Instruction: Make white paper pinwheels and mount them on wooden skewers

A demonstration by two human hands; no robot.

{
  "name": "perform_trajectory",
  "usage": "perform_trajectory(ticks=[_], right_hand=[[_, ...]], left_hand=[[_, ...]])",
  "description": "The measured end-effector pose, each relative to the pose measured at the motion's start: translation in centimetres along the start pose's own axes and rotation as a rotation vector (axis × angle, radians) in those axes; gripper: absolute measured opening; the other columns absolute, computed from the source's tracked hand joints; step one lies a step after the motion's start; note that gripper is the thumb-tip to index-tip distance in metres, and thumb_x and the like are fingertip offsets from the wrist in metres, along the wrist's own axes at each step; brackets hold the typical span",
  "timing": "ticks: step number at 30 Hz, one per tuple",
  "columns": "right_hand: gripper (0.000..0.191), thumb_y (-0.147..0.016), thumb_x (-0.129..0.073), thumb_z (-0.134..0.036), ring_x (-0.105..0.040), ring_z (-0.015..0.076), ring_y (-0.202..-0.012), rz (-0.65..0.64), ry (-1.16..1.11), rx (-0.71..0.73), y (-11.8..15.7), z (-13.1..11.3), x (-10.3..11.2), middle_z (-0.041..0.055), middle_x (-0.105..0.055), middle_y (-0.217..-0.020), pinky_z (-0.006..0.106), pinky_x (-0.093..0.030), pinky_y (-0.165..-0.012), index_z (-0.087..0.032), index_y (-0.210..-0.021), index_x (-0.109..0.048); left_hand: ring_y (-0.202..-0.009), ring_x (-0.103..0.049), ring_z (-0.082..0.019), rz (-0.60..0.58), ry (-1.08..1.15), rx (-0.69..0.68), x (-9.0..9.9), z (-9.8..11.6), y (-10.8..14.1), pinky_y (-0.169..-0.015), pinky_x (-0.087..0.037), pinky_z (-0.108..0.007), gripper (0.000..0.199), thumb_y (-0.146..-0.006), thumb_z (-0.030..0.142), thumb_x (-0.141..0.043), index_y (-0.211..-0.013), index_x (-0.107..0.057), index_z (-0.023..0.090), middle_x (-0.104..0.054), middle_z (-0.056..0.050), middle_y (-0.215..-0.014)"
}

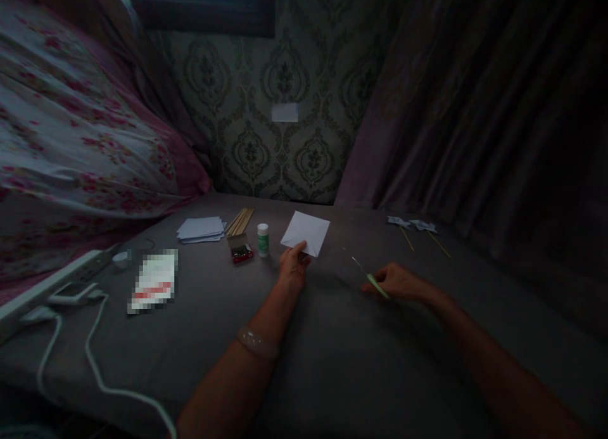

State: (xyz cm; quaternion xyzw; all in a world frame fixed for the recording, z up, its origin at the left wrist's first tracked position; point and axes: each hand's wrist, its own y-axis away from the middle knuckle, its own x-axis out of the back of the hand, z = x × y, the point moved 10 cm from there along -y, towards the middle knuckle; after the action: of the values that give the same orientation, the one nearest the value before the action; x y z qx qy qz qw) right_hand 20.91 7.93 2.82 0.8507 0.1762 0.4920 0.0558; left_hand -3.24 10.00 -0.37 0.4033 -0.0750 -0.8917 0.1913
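A square of white paper with fold creases is pinched at its lower edge by my left hand, which lifts it above the grey surface. To the right, my right hand is closed on a pair of scissors with light green handles. The blades point up and left toward the paper, apart from it. A tiny white scrap lies between the paper and the scissors. Just left of the paper stands a small white-capped green bottle. Beside it is an open small box of dark little pieces.
Stacked white paper and thin wooden sticks lie at back left. Two paper pinwheels on sticks lie at right. A power strip with white cables, a small white cup and a blurred packet are at left.
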Motion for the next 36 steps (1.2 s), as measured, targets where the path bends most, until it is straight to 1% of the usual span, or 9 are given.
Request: perform_trajectory(ticks=[3, 4, 6, 9, 12, 19, 25, 30, 36], right_hand=[[0.038, -0.063, -0.069, -0.055, -0.058, 0.0178, -0.058, 0.046, 0.383, -0.238, 0.4, 4.1, 2.1, 0.0036, -0.06, -0.059, 0.027, -0.034, -0.05, -0.019, -0.056, -0.06], [0.035, -0.064, -0.07, -0.052, -0.06, 0.0191, -0.063, 0.028, 0.453, -0.286, 0.6, 5.1, 2.4, 0.0051, -0.063, -0.064, 0.027, -0.036, -0.052, -0.019, -0.058, -0.061], [0.031, -0.063, -0.072, -0.048, -0.064, 0.0222, -0.069, 0.014, 0.499, -0.348, 0.9, 6.3, 2.8, 0.0086, -0.065, -0.07, 0.028, -0.038, -0.054, -0.018, -0.06, -0.062], [0.034, -0.066, -0.071, -0.049, -0.066, 0.0256, -0.073, 0.017, 0.514, -0.426, 1.3, 7.4, 3.1, 0.0125, -0.066, -0.074, 0.031, -0.042, -0.057, -0.015, -0.069, -0.067], [0.041, -0.067, -0.07, -0.051, -0.067, 0.0282, -0.082, 0.096, 0.544, -0.479, 1.4, 8.0, 4.0, 0.016, -0.068, -0.084, 0.031, -0.043, -0.06, -0.013, -0.082, -0.069], [0.044, -0.072, -0.068, -0.05, -0.066, 0.0287, -0.084, 0.167, 0.54, -0.487, 1.4, 9.8, 5.0, 0.0177, -0.068, -0.085, 0.031, -0.043, -0.061, -0.011, -0.089, -0.068], [0.046, -0.069, -0.07, -0.052, -0.065, 0.0275, -0.086, 0.188, 0.519, -0.501, 2.1, 9.9, 5.3, 0.0151, -0.068, -0.09, 0.031, -0.043, -0.062, -0.014, -0.095, -0.067], [0.037, -0.068, -0.071, -0.05, -0.065, 0.0239, -0.076, 0.098, 0.512, -0.446, 1.7, 9.7, 4.7, 0.012, -0.068, -0.078, 0.029, -0.043, -0.06, -0.014, -0.075, -0.069], [0.018, -0.066, -0.073, -0.03, -0.062, 0.016, -0.058, -0.068, 0.405, -0.338, 1.7, 9.8, 4.1, 0.0063, -0.067, -0.063, 0.025, -0.041, -0.055, -0.013, -0.062, -0.07]], left_hand=[[-0.049, -0.052, -0.007, -0.012, 0.003, 0.017, -0.1, -0.4, -0.1, -0.053, -0.039, -0.022, 0.033, -0.047, 0.016, -0.075, -0.06, -0.045, 0.018, -0.056, 0.005, -0.057], [-0.049, -0.052, -0.007, -0.016, 0.002, 0.021, -0.2, -0.5, -0.2, -0.053, -0.039, -0.021, 0.033, -0.047, 0.016, -0.075, -0.06, -0.045, 0.018, -0.056, 0.005, -0.057], [-0.049, -0.052, -0.007, -0.024, -0.005, 0.032, -0.3, -0.7, -0.2, -0.053, -0.038, -0.021, 0.033, -0.048, 0.016, -0.075, -0.06, -0.045, 0.018, -0.057, 0.005, -0.057], [-0.05, -0.053, -0.007, -0.04, -0.022, 0.048, -0.5, -1.0, -0.1, -0.053, -0.038, -0.021, 0.032, -0.049, 0.016, -0.075, -0.062, -0.046, 0.018, -0.058, 0.004, -0.058], [-0.051, -0.054, -0.007, -0.056, -0.04, 0.05, -0.7, -1.1, 0.0, -0.053, -0.038, -0.021, 0.032, -0.049, 0.017, -0.076, -0.061, -0.047, 0.018, -0.059, 0.004, -0.06], [-0.05, -0.053, -0.008, -0.12, -0.161, 0.058, -1.0, -1.8, -0.3, -0.052, -0.04, -0.021, 0.025, -0.054, 0.017, -0.074, -0.061, -0.05, 0.018, -0.057, 0.004, -0.056], [-0.048, -0.054, -0.011, -0.262, -0.393, 0.076, -1.9, -3.5, 0.3, -0.043, -0.034, -0.02, 0.021, -0.05, 0.009, -0.078, -0.065, -0.064, 0.014, -0.065, -0.004, -0.06], [-0.046, -0.051, -0.009, -0.329, -0.481, 0.044, -2.6, -3.7, 0.7, -0.041, -0.033, -0.018, 0.017, -0.052, 0.014, -0.078, -0.065, -0.067, 0.015, -0.065, -0.003, -0.06], [-0.047, -0.053, -0.011, -0.374, -0.518, 0.005, -3.0, -3.5, 0.6, -0.042, -0.035, -0.019, 0.018, -0.055, 0.024, -0.077, -0.068, -0.069, 0.014, -0.064, -0.003, -0.058]])
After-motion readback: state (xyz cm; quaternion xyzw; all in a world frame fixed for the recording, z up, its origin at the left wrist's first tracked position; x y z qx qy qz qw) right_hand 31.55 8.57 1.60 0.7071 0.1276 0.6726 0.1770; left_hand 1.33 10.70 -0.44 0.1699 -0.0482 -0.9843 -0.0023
